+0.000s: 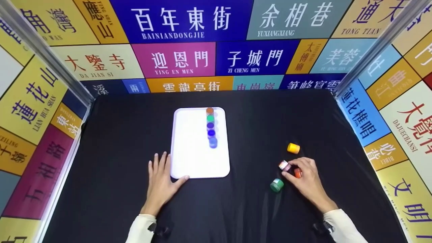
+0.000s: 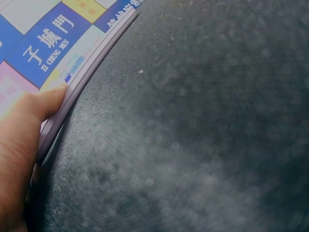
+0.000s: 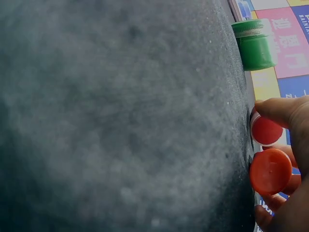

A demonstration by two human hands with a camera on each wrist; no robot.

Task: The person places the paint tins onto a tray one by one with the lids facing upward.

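Red jar [image 3: 266, 131] is pinched in the right hand [image 1: 307, 175], near a green jar [image 1: 276, 185]. The left hand [image 1: 161, 185], fingers straight, touches the white tray [image 1: 190, 145].

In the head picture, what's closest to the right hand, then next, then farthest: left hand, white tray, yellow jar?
Nearest the right hand first:
1. Yellow jar, just beyond that hand.
2. White tray, over to the left.
3. Left hand, at the tray's corner.

2 cream sleeves [image 1: 139, 230] each bear a small black device [image 1: 152, 227].
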